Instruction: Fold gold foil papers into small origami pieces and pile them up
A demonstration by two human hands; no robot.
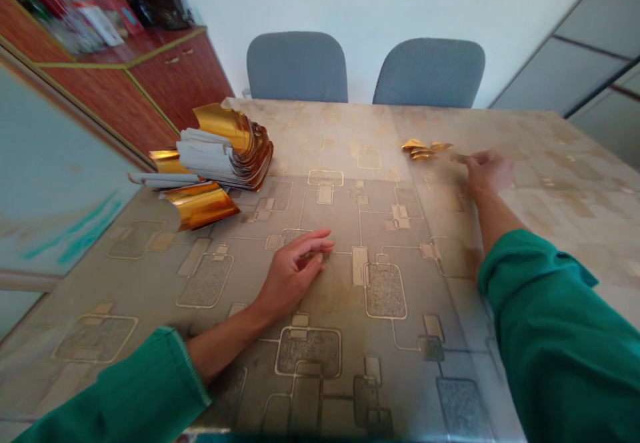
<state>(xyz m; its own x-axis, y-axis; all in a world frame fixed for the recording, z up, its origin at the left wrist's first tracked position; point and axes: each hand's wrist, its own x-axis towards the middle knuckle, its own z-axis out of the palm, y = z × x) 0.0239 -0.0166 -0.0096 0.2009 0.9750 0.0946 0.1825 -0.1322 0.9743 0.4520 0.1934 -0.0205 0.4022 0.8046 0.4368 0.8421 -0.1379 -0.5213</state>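
Note:
My left hand [297, 270] rests over the near middle of the table, holding nothing, its fingers loosely stretched out. My right hand [490, 171] reaches to the far right part of the table, just right of a small pile of folded gold paper pieces [424, 150]. Its fingers look pinched together. They are blurred, and I cannot make out what is at their tips. On the far left lies a thick stack of gold foil paper sheets [257, 153], curved, with white backs. A loose gold sheet [203, 204] curls in front of that stack.
A patterned tablecloth [330, 216] covers the table. Two grey-blue chairs [297, 66] stand behind its far edge, against a white wall [360, 3]. At the left back is a reddish wooden cabinet [175, 86] with bags and other items on it.

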